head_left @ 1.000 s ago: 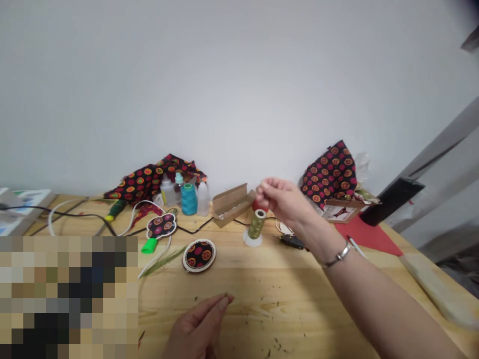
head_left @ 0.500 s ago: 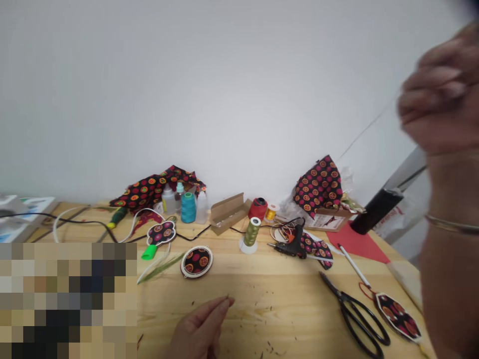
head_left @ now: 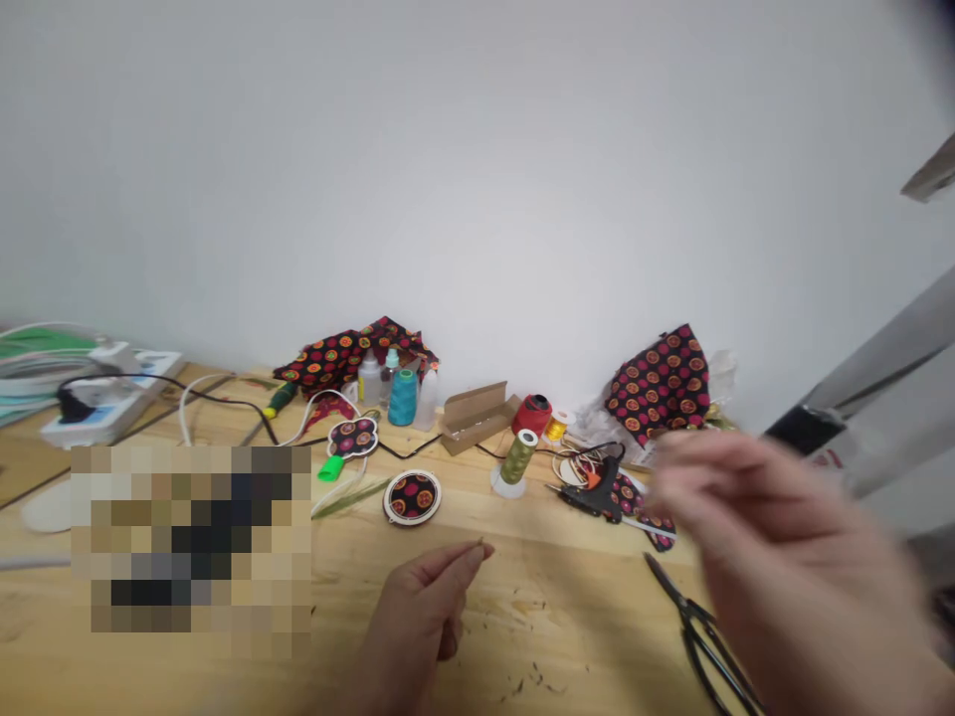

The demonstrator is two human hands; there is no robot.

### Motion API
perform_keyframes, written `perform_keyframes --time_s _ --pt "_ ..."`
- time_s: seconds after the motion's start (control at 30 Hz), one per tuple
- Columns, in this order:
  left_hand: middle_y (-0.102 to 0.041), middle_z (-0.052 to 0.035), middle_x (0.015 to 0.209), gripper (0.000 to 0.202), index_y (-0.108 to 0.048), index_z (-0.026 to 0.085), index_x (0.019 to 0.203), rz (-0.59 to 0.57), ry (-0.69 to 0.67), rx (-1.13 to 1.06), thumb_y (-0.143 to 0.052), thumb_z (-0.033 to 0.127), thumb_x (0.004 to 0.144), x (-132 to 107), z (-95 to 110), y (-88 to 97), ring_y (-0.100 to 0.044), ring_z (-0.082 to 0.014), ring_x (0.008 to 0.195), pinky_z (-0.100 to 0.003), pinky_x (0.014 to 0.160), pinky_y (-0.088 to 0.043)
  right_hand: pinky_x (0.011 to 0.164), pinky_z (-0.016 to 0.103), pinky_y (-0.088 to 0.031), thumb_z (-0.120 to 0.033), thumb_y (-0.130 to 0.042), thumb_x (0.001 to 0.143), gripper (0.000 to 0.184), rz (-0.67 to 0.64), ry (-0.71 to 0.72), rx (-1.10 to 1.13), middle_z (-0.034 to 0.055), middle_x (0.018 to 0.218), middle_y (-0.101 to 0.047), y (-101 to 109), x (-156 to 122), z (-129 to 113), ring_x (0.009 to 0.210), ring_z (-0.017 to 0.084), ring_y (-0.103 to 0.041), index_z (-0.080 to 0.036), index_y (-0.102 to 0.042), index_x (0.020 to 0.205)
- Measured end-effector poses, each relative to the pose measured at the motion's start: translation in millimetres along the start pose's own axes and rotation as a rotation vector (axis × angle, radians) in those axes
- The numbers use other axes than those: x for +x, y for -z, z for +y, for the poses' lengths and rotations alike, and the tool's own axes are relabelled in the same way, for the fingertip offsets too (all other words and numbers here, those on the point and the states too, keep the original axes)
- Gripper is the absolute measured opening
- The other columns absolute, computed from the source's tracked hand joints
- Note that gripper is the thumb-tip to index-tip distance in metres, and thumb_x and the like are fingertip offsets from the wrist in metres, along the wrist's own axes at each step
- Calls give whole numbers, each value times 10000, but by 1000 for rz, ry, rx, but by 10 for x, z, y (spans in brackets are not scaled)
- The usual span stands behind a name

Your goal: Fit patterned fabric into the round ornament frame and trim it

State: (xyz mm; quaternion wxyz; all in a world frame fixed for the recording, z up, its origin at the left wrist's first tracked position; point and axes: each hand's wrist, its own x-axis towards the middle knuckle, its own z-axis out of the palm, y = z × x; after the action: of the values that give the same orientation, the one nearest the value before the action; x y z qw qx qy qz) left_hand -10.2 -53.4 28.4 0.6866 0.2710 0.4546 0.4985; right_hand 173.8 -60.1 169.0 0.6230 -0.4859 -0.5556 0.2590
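Your left hand (head_left: 431, 609), lower centre: fingertips pinched on something too tiny to name. Your right hand (head_left: 798, 567), lower right: blurred, grip can't be told. Green spool (head_left: 517, 458) stands mid-frame, untouched. I'd judge: steady the left, move the right slowly, clear of the scissors (head_left: 683, 604)

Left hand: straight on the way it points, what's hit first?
Probably the black glue gun: the left hand points forward and right, on a line passing right of the olive thread spool. Depth is unclear, so it might pass over.
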Motion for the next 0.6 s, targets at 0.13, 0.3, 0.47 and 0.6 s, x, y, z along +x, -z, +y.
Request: perform_keyframes --time_s 0.13,0.3,0.47,0.6 --pt "-249 131 410 361 -726 112 851 -7 -19 0 -735 423 670 3 39 -28 -142 -39 393 -212 395 -82 578 199 -454 -279 -776 664 284 -156 -330 252 -41 624 -618 -440 -412 620 593 104 -580 -212 -606 881" --pt "-222 130 431 325 -742 131 852 16 6 5 -733 409 683 9 32 -66 -139 -40 405 -201 392 -94 642 236 -460 -303 -760 670 297 16 -489 354 -33 655 -617 -675 -623 1037 647 123 -587 -195 -563 864" --pt "-221 129 436 312 -743 135 865 40 37 7 -730 398 698 13 -47 -71 -135 -40 413 -195 393 -98 656 253 -455 -310 -733 689 249 48 -473 306 -25 689 -585 -674 -678 1159 675 134 -556 -196 -544 806" --pt "-217 132 431 310 -740 129 857 37 70 -11 -733 393 695 30 -63 -93 -131 -40 412 -194 396 -96 682 289 -444 -300 -672 743 169 50 -359 150 -18 703 -544 -692 -714 1228 696 152 -538 -199 -538 768"
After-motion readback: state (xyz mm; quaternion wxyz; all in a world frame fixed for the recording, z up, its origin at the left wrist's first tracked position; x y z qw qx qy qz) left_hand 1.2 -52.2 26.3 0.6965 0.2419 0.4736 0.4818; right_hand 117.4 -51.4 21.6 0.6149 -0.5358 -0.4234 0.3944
